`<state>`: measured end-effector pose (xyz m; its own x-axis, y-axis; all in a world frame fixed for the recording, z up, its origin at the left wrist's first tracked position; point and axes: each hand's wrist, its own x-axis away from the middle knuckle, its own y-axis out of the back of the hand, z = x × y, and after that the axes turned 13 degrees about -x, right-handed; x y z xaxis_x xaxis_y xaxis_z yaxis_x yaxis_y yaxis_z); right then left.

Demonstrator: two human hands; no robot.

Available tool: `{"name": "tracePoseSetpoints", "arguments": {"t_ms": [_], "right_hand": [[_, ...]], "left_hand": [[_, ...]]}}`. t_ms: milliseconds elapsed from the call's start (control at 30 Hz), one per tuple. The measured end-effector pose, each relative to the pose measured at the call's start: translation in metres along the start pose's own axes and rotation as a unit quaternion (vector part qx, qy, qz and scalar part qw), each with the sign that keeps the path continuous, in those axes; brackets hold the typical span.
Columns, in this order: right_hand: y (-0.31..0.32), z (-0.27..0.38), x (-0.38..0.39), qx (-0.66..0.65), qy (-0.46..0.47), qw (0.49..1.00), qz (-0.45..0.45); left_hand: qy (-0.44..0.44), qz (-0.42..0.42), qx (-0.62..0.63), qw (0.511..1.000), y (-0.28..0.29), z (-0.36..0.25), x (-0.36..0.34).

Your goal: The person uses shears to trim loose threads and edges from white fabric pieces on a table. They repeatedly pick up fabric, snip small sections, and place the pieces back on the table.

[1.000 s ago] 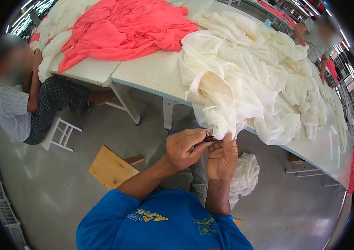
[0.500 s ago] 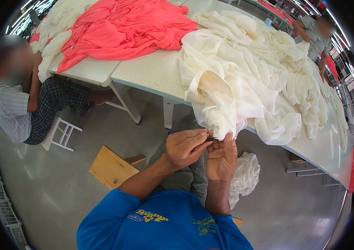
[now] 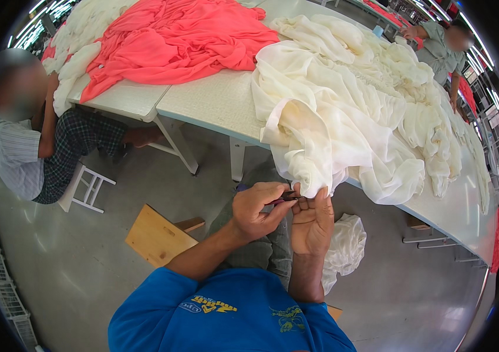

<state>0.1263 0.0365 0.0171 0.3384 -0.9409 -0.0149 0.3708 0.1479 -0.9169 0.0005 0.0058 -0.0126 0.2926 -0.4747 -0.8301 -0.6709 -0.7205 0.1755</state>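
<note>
**At the table's edge, our hands barely move on the cream fabric**

Below the near edge of the white table (image 3: 214, 100), we hold our two hands together, fingertips meeting just under the hanging corner of the cream fabric (image 3: 343, 123). Our left hand (image 3: 256, 210) is curled shut around a small dark tool (image 3: 285, 199), too small for us to tell its kind, its tip pointing toward the right. Our right hand (image 3: 313, 222) stands palm toward us, its fingers pinching the lowest fold of the cloth where it drops off the table.

Compared with a second ago, we see almost no change: both hands sit in the same spot, the cloth hangs the same way, and only the left fingers seem to close a touch tighter on the tool. We judge this as fine, fixed work on one small point of the hem, still in progress.

Most of the cream fabric lies heaped across the table, with a coral fabric (image 3: 173, 41) heap beyond it. More cream cloth (image 3: 343, 249) hangs below the table by our right forearm. A seated person (image 3: 32, 152) is at our left beside a white stool (image 3: 88, 188), another person (image 3: 437, 50) works at the far right, and a wooden board (image 3: 155, 234) lies on the floor.
</note>
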Motion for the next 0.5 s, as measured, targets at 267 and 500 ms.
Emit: {"name": "tracePoseSetpoints", "arguments": {"t_ms": [267,500], "right_hand": [[0.008,-0.001,-0.001,-0.015,-0.021,0.999,0.022],[0.003,-0.001,-0.001,-0.034,-0.035,0.999,0.017]], "left_hand": [[-0.007,0.008,0.015,1.0,-0.004,0.0,0.006],[-0.045,-0.016,-0.031,0.998,-0.009,-0.001,-0.004]]}}
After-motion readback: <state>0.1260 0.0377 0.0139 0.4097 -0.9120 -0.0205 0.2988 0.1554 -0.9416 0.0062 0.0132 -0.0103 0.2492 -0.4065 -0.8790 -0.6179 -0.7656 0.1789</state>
